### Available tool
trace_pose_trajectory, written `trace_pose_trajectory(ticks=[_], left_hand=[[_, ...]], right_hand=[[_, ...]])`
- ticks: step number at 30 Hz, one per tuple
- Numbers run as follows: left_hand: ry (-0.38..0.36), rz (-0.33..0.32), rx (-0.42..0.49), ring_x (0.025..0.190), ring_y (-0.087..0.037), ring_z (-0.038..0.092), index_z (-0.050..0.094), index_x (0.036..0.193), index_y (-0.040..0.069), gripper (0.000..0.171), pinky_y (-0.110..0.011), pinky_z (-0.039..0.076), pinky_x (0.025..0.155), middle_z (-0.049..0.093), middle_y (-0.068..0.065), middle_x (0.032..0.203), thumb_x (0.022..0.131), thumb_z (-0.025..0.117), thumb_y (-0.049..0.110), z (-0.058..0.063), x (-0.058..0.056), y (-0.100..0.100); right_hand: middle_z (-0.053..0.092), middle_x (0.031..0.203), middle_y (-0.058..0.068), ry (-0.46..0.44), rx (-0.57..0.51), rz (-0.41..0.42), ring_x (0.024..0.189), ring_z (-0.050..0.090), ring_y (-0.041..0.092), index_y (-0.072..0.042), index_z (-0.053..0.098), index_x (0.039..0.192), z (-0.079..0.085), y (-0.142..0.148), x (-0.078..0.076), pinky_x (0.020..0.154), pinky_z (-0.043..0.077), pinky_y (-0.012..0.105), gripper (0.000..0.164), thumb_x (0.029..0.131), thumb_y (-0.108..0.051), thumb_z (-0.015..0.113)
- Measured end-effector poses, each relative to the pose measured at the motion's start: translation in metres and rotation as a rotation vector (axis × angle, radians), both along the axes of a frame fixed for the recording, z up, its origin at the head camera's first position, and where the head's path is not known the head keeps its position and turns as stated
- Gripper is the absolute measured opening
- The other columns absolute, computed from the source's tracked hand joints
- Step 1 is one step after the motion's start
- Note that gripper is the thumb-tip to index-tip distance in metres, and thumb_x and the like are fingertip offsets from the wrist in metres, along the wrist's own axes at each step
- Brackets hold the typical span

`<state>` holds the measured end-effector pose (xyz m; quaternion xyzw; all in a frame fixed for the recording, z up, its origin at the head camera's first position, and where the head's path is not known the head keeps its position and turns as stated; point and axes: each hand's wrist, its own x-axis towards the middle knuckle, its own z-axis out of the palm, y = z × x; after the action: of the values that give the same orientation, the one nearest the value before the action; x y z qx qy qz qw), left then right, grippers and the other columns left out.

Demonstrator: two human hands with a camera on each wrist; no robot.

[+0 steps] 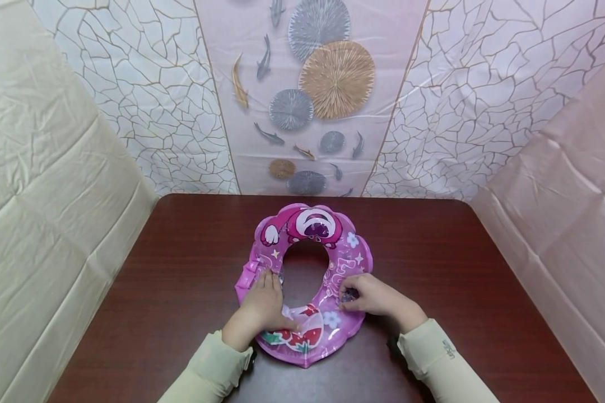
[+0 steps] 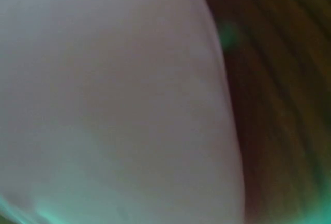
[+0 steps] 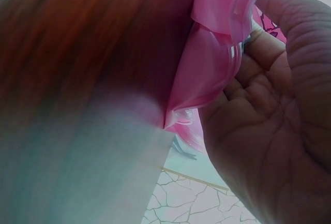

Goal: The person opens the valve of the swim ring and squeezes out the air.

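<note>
A pink inflatable swim ring [image 1: 343, 330] lies on the table, printed with a bear, flowers and strawberries. Its scalloped rim looks partly filled, with a crumpled fold at the left. My left hand [image 1: 263, 305] rests over the ring's left side, fingers extended and thumb spread toward the strawberry print. On the right side, my right hand [image 1: 375, 295] has its fingers and thumb curled, pinching at the ring's surface around a dark patch. Beside the palm of the right hand [image 3: 264, 115], the right wrist view shows the ring's pink edge [image 3: 207, 69]; the fingertips are hidden there.
The dark red-brown wooden table [image 1: 181, 252] has rounded back corners. Pale fabric walls stand at both sides, and a patterned backdrop [image 1: 302, 101] with fish and round leaves hangs behind. A pale sleeve [image 2: 114, 100] fills most of the left wrist view.
</note>
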<state>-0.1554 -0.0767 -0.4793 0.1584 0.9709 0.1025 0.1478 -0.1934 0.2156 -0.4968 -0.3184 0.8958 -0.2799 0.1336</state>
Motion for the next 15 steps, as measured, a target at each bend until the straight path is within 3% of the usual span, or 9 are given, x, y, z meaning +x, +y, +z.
trace_pose_trajectory(ticks=[15], left_hand=[[0.007,-0.005,0.006,0.149,-0.044,0.022,0.028,0.150,-0.015,0.132,-0.048,0.025,0.120,0.026,-0.033,0.157,0.065,0.081,0.072,-0.0005,0.0004,0.0002]], right_hand=[[0.061,0.083,-0.010,0.028,0.008,0.005,0.076,0.056,0.009,-0.022,0.069,0.089,-0.0011,0.0003,-0.0001,0.068,0.051,0.024,0.015,0.085,-0.029,0.082]])
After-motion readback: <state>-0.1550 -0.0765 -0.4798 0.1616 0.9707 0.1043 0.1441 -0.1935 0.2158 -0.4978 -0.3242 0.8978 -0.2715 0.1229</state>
